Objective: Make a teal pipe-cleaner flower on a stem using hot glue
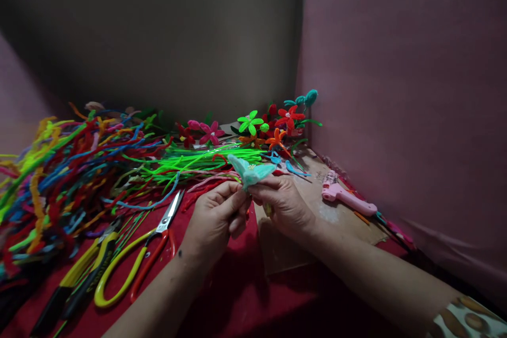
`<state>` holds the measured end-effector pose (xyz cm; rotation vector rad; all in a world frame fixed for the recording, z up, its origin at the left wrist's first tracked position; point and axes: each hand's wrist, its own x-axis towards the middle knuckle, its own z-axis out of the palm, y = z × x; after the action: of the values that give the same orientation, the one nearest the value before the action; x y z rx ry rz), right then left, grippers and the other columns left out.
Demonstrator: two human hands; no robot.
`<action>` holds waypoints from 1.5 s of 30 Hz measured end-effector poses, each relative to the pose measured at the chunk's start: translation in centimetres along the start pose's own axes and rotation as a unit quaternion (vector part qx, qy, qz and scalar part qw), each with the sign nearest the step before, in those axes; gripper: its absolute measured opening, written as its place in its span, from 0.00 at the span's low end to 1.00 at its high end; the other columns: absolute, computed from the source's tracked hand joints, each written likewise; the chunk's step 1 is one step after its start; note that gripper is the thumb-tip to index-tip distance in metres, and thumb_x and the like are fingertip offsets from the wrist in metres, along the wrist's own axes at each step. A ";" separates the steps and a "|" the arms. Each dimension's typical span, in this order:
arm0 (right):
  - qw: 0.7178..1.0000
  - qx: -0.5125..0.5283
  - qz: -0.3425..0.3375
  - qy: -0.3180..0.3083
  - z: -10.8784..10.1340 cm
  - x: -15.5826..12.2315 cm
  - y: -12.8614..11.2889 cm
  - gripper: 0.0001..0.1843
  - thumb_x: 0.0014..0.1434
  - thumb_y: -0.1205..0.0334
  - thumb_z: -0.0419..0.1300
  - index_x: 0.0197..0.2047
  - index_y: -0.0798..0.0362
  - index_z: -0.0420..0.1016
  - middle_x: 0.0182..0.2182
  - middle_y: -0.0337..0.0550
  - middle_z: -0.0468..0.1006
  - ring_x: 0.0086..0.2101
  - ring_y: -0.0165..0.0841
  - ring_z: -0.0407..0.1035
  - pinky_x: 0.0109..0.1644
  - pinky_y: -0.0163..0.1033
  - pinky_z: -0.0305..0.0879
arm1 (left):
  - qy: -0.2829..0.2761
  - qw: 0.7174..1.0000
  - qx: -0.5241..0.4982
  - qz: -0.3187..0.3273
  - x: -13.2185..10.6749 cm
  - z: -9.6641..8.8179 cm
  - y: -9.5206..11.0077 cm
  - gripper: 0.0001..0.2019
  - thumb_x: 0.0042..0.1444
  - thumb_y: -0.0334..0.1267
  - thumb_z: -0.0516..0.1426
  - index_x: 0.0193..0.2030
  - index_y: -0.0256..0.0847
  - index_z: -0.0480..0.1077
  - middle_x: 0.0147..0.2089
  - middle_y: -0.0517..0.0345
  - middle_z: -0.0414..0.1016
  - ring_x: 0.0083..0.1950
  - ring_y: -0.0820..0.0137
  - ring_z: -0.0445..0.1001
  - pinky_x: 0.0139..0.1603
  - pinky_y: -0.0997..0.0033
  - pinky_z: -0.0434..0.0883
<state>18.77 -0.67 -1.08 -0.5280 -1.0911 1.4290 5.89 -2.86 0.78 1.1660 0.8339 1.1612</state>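
Observation:
Between my hands, at the middle of the head view, is a pale turquoise pipe cleaner flower [252, 171] with a small yellowish centre. My left hand [224, 208] pinches its base from the left, fingers curled in. From the right, my right hand [283, 203] closes its thumb and fingers on the lower petals and base. A bit of yellow-green shows under the right fingers; what it is I cannot tell. The flower's underside is hidden by the fingers.
Loose coloured pipe cleaners [87, 169] heap at left, beside green stems [198, 161]. Scissors [154, 243] and black-yellow pliers [87, 269] lie on the red cloth [222, 296]. Finished flowers [249, 123] stand behind. A pink glue gun [348, 198] rests on cardboard [317, 222] near the right wall.

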 end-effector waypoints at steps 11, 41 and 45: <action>0.975 0.155 0.159 -0.014 0.2 0.2 0.4 0.09 0.35 0.64 0.69 0.21 0.57 0.74 0.18 0.35 0.71 0.20 0.24 0.60 0.24 0.32 0.52 | -0.172 0.964 -0.141 -0.147 1.0 -1.9 -0.4 0.09 0.51 0.39 0.59 0.28 0.37 0.65 0.16 0.71 0.56 0.11 0.87 0.38 0.06 0.87 0.50; 0.991 0.108 0.073 0.007 0.1 0.1 0.0 0.06 0.38 0.65 0.68 0.20 0.54 0.74 0.18 0.33 0.69 0.21 0.24 0.60 0.27 0.32 0.56 | -0.090 0.993 0.041 -0.068 0.1 -0.8 -0.3 0.10 0.53 0.43 0.56 0.29 0.38 0.65 0.17 0.68 0.60 0.13 0.83 0.53 0.12 0.82 0.59; 0.995 0.081 0.047 0.042 0.2 0.1 0.2 0.08 0.38 0.63 0.69 0.20 0.55 0.73 0.19 0.33 0.68 0.21 0.23 0.58 0.25 0.32 0.53 | 0.060 0.965 0.244 0.075 -0.2 0.1 -0.6 0.07 0.52 0.37 0.58 0.27 0.38 0.65 0.18 0.66 0.62 0.17 0.81 0.60 0.17 0.83 0.58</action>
<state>18.47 -0.58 -1.12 -0.5226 -0.8845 1.5490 6.07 -3.11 0.24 1.5930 1.1852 1.1939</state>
